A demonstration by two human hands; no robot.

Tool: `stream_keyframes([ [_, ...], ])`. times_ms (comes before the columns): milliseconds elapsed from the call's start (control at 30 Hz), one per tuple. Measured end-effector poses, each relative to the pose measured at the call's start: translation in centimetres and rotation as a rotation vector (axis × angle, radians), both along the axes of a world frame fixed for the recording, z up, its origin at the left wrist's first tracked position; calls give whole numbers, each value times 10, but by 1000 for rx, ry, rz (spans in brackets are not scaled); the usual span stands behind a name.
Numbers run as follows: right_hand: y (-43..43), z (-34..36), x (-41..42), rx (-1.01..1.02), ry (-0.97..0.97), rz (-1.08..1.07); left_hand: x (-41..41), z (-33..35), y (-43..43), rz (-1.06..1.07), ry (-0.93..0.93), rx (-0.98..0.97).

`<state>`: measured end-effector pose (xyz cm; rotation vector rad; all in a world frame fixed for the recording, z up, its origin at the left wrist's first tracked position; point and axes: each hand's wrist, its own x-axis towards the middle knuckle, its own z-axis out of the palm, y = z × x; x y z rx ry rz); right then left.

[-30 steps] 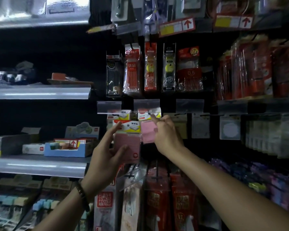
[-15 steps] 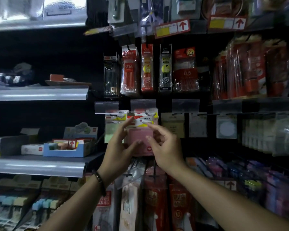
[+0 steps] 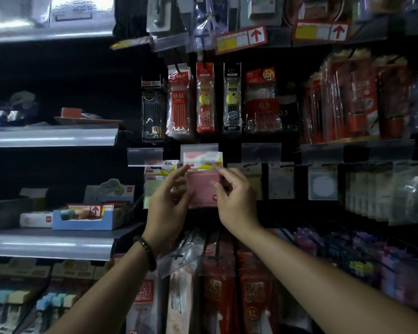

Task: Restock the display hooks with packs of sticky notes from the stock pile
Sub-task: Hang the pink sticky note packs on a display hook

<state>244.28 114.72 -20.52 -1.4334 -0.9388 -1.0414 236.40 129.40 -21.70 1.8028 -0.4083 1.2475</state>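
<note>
Around pink pack (image 3: 201, 190): left hand (image 3: 167, 209), right hand (image 3: 237, 201), upraised.

Five pen packs hang side by side in the upper middle of the frame: a black pack (image 3: 152, 109), a red pack (image 3: 179, 102), a red-and-yellow pack (image 3: 205, 97), a black-and-yellow pack (image 3: 232, 97) and a red pack marked 0.5 (image 3: 262, 102). Above them sit two red arrow tags (image 3: 241, 39) (image 3: 321, 31). At left, a grey shelf (image 3: 48, 247) carries an open blue carton (image 3: 82, 220) with a small white box (image 3: 35, 219) just beside it. Red packets (image 3: 256, 292) hang at the lower middle.
</note>
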Motion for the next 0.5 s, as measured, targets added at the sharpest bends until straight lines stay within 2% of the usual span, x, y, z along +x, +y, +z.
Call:
stream_keyframes([
  [133, 2, 7, 1, -30, 21, -19, 5, 3, 4, 72, 34, 48],
  [267, 3, 7, 9, -101, 96, -100, 19, 8, 11, 240, 87, 182],
  [500, 0, 27, 8, -491, 301, -341, 34, 15, 14, 431, 212, 355],
])
